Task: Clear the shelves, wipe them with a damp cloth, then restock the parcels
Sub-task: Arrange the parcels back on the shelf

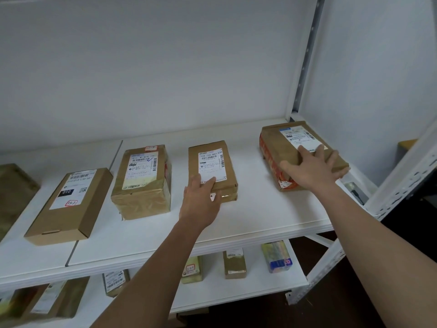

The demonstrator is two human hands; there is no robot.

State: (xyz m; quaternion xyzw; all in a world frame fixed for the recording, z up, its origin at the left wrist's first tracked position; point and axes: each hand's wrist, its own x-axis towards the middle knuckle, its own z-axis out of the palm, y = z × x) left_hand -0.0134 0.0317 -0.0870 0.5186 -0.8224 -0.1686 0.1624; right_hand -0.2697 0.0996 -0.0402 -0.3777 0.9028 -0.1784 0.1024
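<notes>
**Four parcels on the top shelf, both hands on boxes**

Four brown parcels sit in a row on the white shelf. Left hand has its fingers curled over the near end of the small parcel, thumb tucked round the front edge. Right hand grips the near corner of the big parcel at the right end, fingers spread on top. Flat box and taped box lie untouched further left. More parcels sit on the lower shelf.
</notes>
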